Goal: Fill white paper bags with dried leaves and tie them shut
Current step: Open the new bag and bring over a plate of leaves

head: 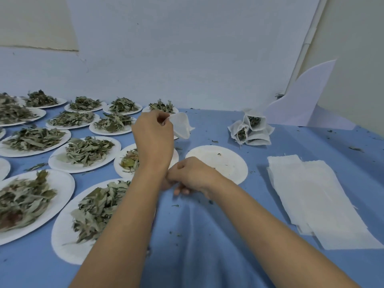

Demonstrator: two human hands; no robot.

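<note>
Left hand (pixel 153 136) pinches white bag (pixel 182 126) by its mouth edge, raised above the plates; bag looks limp and unfilled; right hand (pixel 192 176) curled low by the left wrist, cannot tell if it holds anything. Risks, my guess: one-edge pinch lets the mouth sag shut so dried leaves (pixel 87 150) spill; thin paper may tear; left forearm hangs over a leaf plate (pixel 118 169) and could sweep it. Surface: blue cloth (pixel 207 235), wrinkled, crumb-littered; empty plate (pixel 239 165), flat bag stack (pixel 315 196), filled bags (pixel 251 129) on the right; pale wall (pixel 187 59) behind.

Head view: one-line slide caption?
Left hand holds a white paper bag by plates of dried leaves; right hand beside a nearly empty plate.
</note>
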